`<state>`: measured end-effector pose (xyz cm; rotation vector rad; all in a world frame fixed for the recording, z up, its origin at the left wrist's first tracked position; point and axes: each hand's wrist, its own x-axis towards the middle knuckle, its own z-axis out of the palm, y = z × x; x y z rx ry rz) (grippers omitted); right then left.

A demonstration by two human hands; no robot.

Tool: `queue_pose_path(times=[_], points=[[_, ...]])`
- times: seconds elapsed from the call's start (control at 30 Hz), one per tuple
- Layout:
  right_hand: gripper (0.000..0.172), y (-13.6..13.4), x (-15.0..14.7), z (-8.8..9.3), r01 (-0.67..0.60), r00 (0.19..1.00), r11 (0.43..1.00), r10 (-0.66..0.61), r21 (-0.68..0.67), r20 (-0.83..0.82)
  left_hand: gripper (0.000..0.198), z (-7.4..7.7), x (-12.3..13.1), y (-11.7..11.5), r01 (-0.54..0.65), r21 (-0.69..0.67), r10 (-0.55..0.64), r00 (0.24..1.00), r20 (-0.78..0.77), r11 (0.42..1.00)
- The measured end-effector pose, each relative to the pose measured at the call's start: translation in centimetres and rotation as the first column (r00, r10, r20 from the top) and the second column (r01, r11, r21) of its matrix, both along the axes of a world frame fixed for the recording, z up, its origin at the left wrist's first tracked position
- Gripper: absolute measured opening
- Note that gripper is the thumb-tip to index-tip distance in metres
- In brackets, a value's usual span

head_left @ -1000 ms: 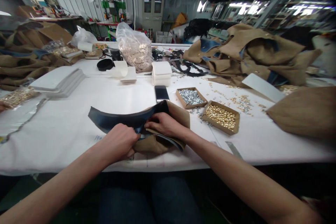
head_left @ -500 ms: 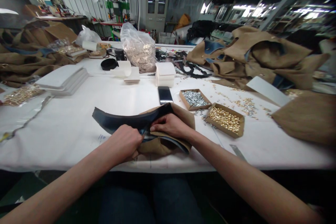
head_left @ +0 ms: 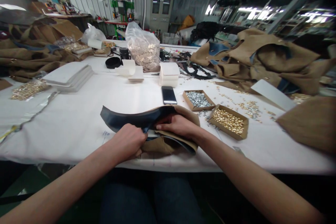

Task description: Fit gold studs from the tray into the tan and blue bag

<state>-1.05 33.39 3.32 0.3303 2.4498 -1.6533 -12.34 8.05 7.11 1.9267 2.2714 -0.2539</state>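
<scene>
While the left hand (head_left: 131,140) is clenching curved, blue-lined brown cloth (head_left: 123,118) on the near desk (head_left: 76,122), the right hand (head_left: 180,125) is curling into its fold, fingertips too hidden to tell; rightward, a cardboard box (head_left: 245,130) is holding shiny studs (head_left: 228,120).

The left hand (head_left: 131,140) has room leftward to the sheet stack (head_left: 68,74); rightward, a stud tray (head_left: 245,128) obstructs the right hand (head_left: 177,125).

Dim overall; glare (head_left: 258,14) upper right; edges stretched, blurred.
</scene>
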Motion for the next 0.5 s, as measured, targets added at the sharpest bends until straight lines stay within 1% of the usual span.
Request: queue_pose_path(times=[0.07,0.1,0.13,0.2,0.23,0.3,0.33,0.4,0.5], points=[[0.021,-0.1,-0.1,0.1,-0.069,0.998,0.996,0.069,0.054,0.007,0.026,-0.1,0.0,0.0,0.001,0.005,-0.001,1.000,-0.006,1.000],[0.019,-0.4,-0.2,0.2,-0.092,0.996,0.990,0.093,0.105,-0.004,0.027,-0.2,0.1,-0.1,0.002,0.009,-0.002,1.000,-0.009,1.000],[0.021,-0.8,-0.4,0.4,-0.100,0.994,0.980,0.107,0.174,-0.030,0.027,-0.3,0.1,-0.1,0.002,0.015,-0.001,1.000,-0.012,1.000],[0.033,-1.8,-0.7,0.8,-0.077,0.984,0.938,0.125,0.337,-0.124,0.027,-0.5,0.1,-0.2,0.003,0.027,-0.003,1.000,-0.013,1.000],[0.035,-2.3,-0.9,1.1,-0.045,0.977,0.910,0.127,0.412,-0.173,0.026,-0.5,0.1,-0.3,0.004,0.032,-0.004,1.000,-0.012,0.999],[0.032,-3.2,-1.2,1.3,0.012,0.964,0.863,0.124,0.505,-0.235,0.022,-0.6,0.2,-0.4,0.004,0.038,-0.003,1.000,-0.011,0.999],[0.031,-3.4,-1.4,1.3,0.015,0.962,0.858,0.127,0.514,-0.241,0.020,-0.6,0.2,-0.4,0.002,0.039,-0.002,1.000,-0.010,0.999],[0.035,-3.5,-1.4,0.9,-0.021,0.961,0.883,0.147,0.469,-0.233,0.017,-0.6,0.2,-0.4,0.002,0.040,-0.002,1.000,-0.008,0.999],[0.044,-3.2,-1.2,-0.2,-0.083,0.947,0.922,0.192,0.379,-0.259,0.023,-0.7,0.1,-0.5,0.004,0.052,-0.004,1.000,-0.001,0.999]])
